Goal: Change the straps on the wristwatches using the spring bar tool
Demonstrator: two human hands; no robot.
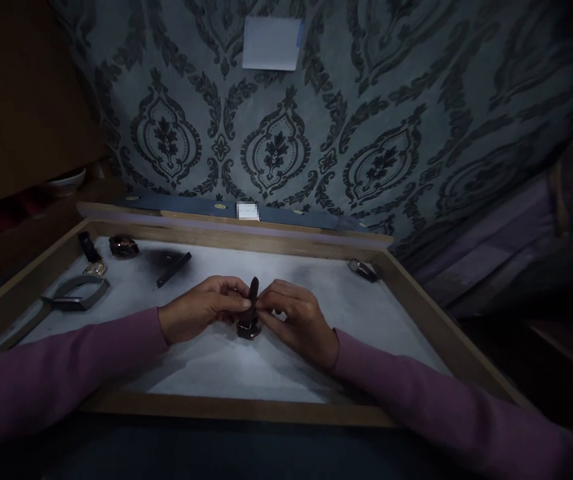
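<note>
A wristwatch [249,328] with a dark strap is between my two hands, over the middle of the white-bottomed wooden tray [236,415]. The strap's end points up and away from me, and the case hangs at the near end. My left hand [207,303] pinches the strap from the left, thumb on top. From the right, the closed fingers of my right hand [294,317] grip the strap's edge. Whether the case touches the tray's bottom I cannot tell.
At the tray's left lie a watch with a dark band [89,248], a coiled dark watch [123,247], a grey band [80,293] and a dark flat strip [174,269]. Another watch [362,270] lies at the far right. Wooden walls enclose the tray.
</note>
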